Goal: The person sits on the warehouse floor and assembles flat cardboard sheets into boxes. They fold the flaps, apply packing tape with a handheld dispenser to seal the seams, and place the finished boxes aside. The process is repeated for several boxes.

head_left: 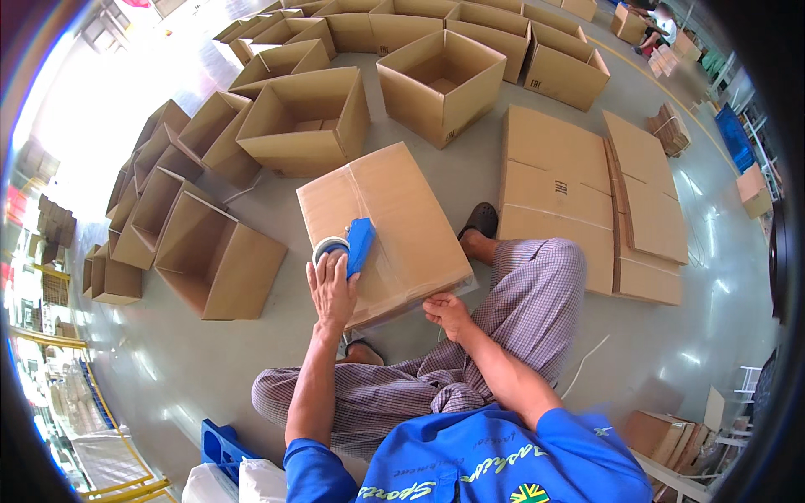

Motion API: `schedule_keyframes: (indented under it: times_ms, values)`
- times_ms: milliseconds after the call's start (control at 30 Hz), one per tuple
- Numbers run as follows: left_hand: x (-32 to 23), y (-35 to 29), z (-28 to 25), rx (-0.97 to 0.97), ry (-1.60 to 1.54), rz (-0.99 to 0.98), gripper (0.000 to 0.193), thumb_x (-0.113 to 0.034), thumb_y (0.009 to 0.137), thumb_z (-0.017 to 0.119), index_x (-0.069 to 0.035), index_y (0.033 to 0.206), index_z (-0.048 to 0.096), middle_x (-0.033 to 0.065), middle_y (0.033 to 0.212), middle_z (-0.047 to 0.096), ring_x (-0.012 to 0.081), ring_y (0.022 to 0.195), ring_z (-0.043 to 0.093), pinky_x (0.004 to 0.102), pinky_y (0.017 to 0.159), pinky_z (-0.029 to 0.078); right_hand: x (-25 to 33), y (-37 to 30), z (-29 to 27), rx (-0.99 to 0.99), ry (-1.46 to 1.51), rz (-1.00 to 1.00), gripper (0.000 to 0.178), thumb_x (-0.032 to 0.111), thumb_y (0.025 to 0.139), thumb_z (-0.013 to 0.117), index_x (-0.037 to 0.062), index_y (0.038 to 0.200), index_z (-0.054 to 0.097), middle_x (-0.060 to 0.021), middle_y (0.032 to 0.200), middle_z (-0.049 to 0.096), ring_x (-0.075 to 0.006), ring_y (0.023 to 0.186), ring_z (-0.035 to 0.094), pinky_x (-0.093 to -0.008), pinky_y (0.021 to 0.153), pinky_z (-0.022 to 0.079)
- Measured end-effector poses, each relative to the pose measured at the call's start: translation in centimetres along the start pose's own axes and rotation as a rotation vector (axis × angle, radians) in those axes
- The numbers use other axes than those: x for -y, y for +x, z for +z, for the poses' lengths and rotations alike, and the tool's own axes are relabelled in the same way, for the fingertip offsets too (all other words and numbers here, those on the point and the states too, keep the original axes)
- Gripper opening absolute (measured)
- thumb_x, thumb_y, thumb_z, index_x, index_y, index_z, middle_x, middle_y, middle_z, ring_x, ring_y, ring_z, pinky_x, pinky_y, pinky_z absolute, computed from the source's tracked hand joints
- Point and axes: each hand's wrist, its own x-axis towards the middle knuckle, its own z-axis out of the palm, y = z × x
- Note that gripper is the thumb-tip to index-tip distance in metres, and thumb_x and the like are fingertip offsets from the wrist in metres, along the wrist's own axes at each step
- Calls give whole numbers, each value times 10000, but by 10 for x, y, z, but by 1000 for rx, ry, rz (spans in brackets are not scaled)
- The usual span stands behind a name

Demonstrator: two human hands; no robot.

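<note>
A closed cardboard box (402,214) stands between my legs, with clear tape along its top seam. On its left part sits a blue tape dispenser (360,243) with a pale-rimmed roll. My left hand (331,289) is closed over the dispenser at the roll, its fingers partly bent. At the box's near right edge is my right hand (449,314), thumb and fingers pinched together against the edge. Clear film or tape sticks out beside those fingertips. What they pinch, if anything, is too small to make out.
Many open cardboard boxes (306,121) curve around the far and left sides. Flattened cartons (558,189) lie stacked on the floor at the right. A blue plastic stool (222,448) stands at lower left. Another person (658,29) sits far off at upper right.
</note>
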Motion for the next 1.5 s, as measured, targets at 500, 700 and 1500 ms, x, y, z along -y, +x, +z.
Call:
schedule_keyframes:
  times_ms: [500, 700, 1500]
  values:
    - [-64, -39, 26, 286, -314, 110, 384, -199, 685, 772, -106, 1012, 593, 84, 973, 530, 300, 966, 517, 428, 807, 430, -17, 22, -17, -205, -204, 36, 187, 151, 875, 699, 69, 975, 564, -25, 882, 636, -129, 753, 617, -267, 616, 515]
    - [-56, -50, 31, 271, -297, 62, 447, -199, 651, 787, -121, 1043, 586, 97, 983, 528, 312, 990, 512, 433, 829, 418, -2, -10, 13, 43, -1123, -197, 134, 154, 857, 675, 49, 902, 604, -85, 868, 637, -218, 732, 623, -335, 602, 491]
    - [7, -116, 15, 154, -542, -775, 324, -147, 666, 799, -59, 940, 651, 131, 851, 667, 321, 820, 656, 412, 736, 519, 119, 18, -48, 14, -1200, -724, 409, 21, 696, 799, -13, 1063, 622, -113, 956, 683, -184, 858, 674, -298, 740, 544]
